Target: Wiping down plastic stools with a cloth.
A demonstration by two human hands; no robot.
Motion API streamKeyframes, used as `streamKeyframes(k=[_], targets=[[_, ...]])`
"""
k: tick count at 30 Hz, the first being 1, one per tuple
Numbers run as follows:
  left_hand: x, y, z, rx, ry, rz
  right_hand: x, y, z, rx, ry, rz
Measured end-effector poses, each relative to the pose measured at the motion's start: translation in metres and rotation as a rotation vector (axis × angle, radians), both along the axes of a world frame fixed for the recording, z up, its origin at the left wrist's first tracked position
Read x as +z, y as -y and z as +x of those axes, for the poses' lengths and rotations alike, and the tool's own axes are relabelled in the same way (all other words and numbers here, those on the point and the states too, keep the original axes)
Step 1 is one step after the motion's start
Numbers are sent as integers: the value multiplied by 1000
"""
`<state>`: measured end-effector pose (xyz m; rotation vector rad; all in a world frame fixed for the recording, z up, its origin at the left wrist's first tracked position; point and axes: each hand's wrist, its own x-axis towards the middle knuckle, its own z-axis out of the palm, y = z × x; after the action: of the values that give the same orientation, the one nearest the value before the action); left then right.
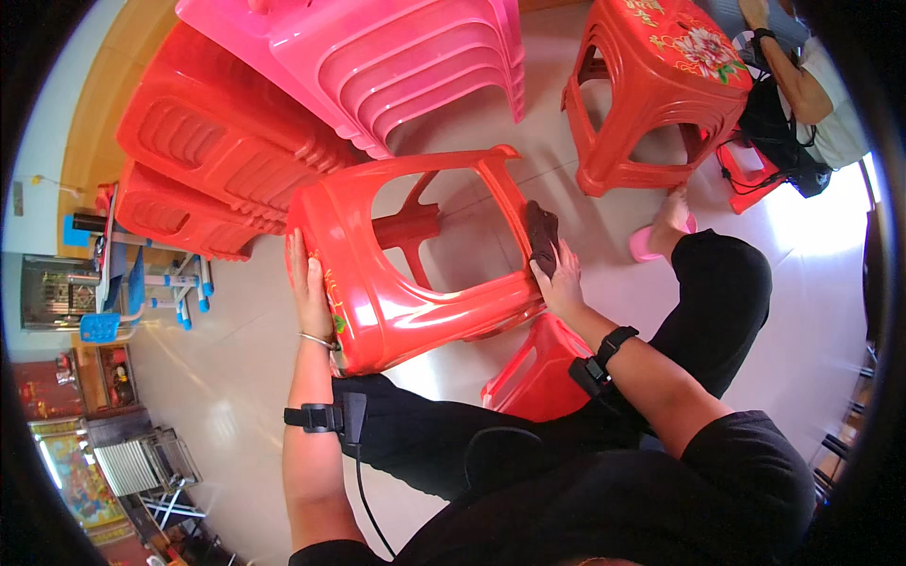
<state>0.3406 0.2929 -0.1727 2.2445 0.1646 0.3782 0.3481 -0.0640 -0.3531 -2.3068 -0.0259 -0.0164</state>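
A red plastic stool (357, 283) lies tipped on its side in front of me, its seat turned to the left and its legs to the right. My left hand (309, 293) is laid along the printed seat, holding it with the fingers stretched out. With my right hand (564, 286) I press a dark brown cloth (543, 233) against the leg end of the stool. Part of another red plastic stool (541, 378) shows between my legs, beneath my right forearm.
Stacked pink stools (417, 64) and stacked red stools (205, 141) stand ahead and to the left. A red stool with a flower print (658, 92) stands ahead right, beside a seated person (807, 92). Further left are a blue-and-white desk frame (170, 281) and a folding chair (145, 463).
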Motion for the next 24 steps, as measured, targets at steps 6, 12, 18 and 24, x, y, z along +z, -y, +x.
streamKeyframes(k=[6, 12, 18, 24], targets=[[0, 0, 0, 24, -10, -73, 17, -21, -11, -61, 17, 33], [-3, -4, 4, 63, -15, -212, 86, -52, -44, 242, 82, 276], [-2, 5, 4, 19, 1, -222, 92, -39, -56, 419, 171, 213], [1, 11, 4, 31, 11, -174, 37, -13, -58, 254, 160, 166]])
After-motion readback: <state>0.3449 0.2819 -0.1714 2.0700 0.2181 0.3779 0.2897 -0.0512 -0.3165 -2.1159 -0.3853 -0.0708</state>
